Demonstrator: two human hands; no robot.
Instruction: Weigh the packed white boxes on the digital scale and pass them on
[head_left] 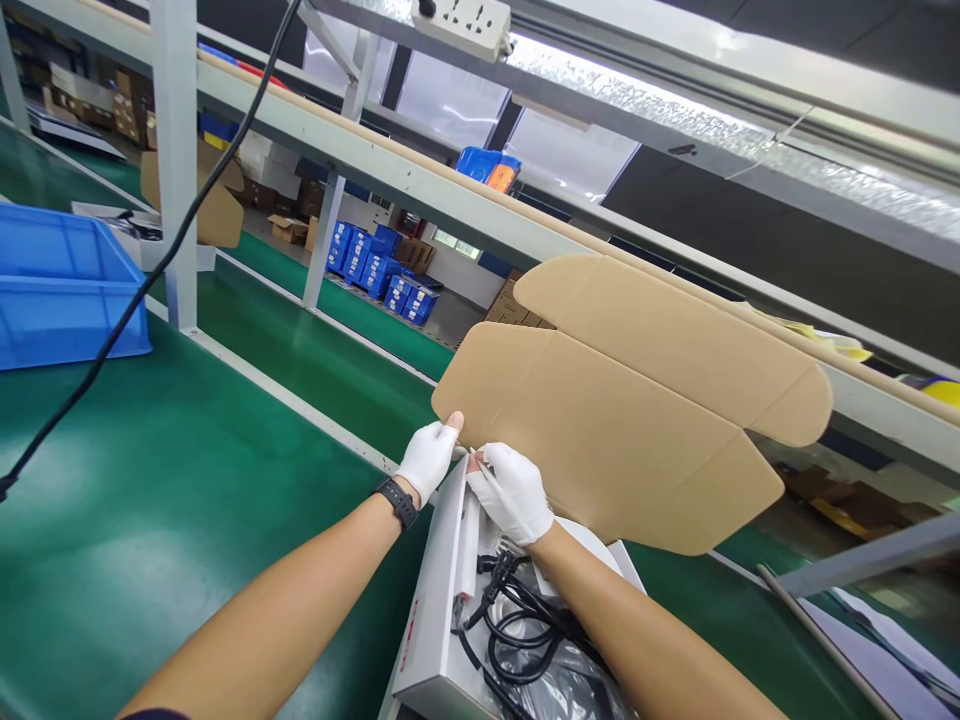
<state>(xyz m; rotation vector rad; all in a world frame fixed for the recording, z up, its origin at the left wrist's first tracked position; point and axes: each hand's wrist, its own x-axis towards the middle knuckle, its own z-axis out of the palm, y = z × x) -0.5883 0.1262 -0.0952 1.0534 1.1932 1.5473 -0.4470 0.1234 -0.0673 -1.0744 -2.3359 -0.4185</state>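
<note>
A cardboard box (435, 610), white outside and brown inside, stands with its lid (622, 430) raised. At its far left corner my left hand (427, 460), in a white glove with bare fingertips, grips the box where wall and lid meet. My right hand (514, 495), gloved alike, is closed in a pinch just inside that corner; what lies between its fingertips is hidden. Inside the box are a coiled black power cable (525, 630), a clear plastic bag (574, 675), a white tube-like piece (467, 550) along the left wall and a round white part (589, 540), partly behind my right forearm.
The box rests on a green work surface (225, 480). A blue bin (67, 290) stands at left by a white post (174, 160), with a black cord (187, 215) hanging in front. A shelf rail (420, 170) crosses behind the lid. Overhead is a power strip (465, 25).
</note>
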